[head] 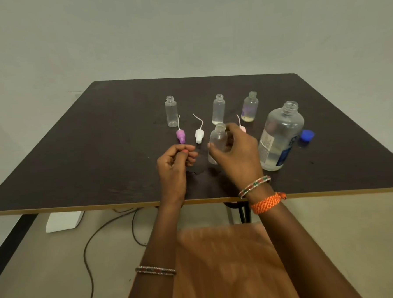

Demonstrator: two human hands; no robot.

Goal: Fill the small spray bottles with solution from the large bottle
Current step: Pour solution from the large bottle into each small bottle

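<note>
So on the dark table (99,142), far left of the lineup is an empty small bottle (171,111), upright, mouth open to the ceiling, probably parked there waiting its turn. In front of it lie a purple spray head (181,136) and a white spray head (199,136), flat on their sides, dip tubes pointing away from the person, so all the necks are free for pouring.

The left hand (175,163) is curled, pinching something small and pinkish; can't tell what. The right hand (234,151) is wrapped round the near bottle (218,143), standing it upright, long axis vertical, I'd guess to steady it.

Behind are two more bottles (218,109) (249,106) with a little liquid. Then the large bottle (281,135), uncapped, upright, its blue cap (307,136) just beside it.
</note>
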